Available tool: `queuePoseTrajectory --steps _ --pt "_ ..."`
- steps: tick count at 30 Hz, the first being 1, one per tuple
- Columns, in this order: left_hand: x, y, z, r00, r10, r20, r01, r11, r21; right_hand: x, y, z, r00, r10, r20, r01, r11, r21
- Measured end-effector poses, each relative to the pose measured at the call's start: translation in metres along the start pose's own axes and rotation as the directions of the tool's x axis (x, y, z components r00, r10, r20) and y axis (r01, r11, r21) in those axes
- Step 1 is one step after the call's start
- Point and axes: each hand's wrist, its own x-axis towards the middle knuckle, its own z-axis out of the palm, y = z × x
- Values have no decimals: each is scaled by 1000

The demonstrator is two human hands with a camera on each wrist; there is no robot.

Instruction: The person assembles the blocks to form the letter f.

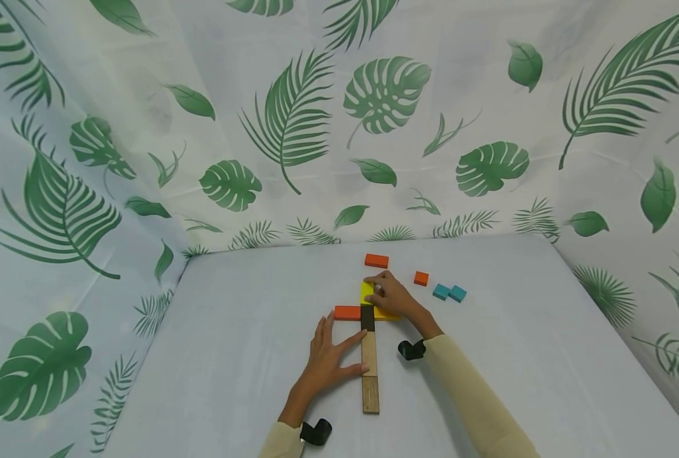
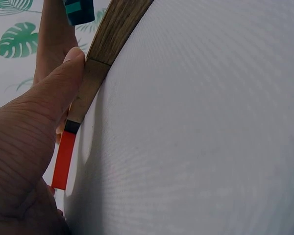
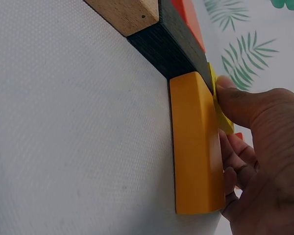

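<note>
Yellow block (image 1: 366, 291): at the far end of the column, just beyond the black block (image 1: 367, 319); partly covered by the right hand (image 1: 395, 298).
Right-hand grip: thumb and fingers pinch the yellow block, the thumb on its near part and a fingertip by its far end.
Left-hand pose: the left hand (image 1: 328, 357) grasps nothing; its fingers are spread, with the thumb and one outstretched finger touching the left side of the column at the light wooden block (image 1: 369, 353); another fingertip lies by the left end of the red block (image 1: 348, 313), contact unclear.
Column and arms: the black block touches the light wooden block, which meets the darker wooden block (image 1: 370, 395) nearest the person; the red block abuts the black one on the left; the amber block (image 1: 388, 315) abuts it on the right, partly under the right hand in the head view.
Loose blocks: a second red block (image 1: 376, 261) farther off; a small orange block (image 1: 421, 278) to its right; two teal blocks (image 1: 441, 292) side by side beyond that.
Wrists: a black device (image 1: 411, 349) on each; pale yellow sleeves (image 1: 477, 394).
Surroundings: white surface (image 1: 231, 356); white backdrop (image 1: 316, 210) printed with green leaves.
</note>
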Motion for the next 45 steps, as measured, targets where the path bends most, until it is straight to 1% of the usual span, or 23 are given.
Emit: queuePoseTrajectory --steps 7,14,20,28,33,42,45 --pt "0 0 0 1000 3 -1 -3 1000 0 0 1 -1 999 -37 18 37 999 -9" --pt "-1 1 0 1000 1 -4 -1 1000 -3 -3 -3 -3 999 -25 38 25 1000 -7" --pt "-1 -1 4 1000 6 -18 -6 1000 11 -3 -3 -3 999 -19 47 19 1000 -2" --pt "0 -2 4 1000 9 -20 -9 1000 5 -2 -1 -3 998 -52 35 52 999 -7" --pt "0 -2 4 1000 10 -20 -10 1000 6 -3 0 -2 999 -28 29 28 1000 -2" --pt "-1 -2 4 999 20 -28 -20 1000 3 -5 0 -1 999 -35 17 35 999 26" --pt "-1 -1 2 999 21 -28 -21 1000 4 -5 1 0 999 -37 14 37 999 21"
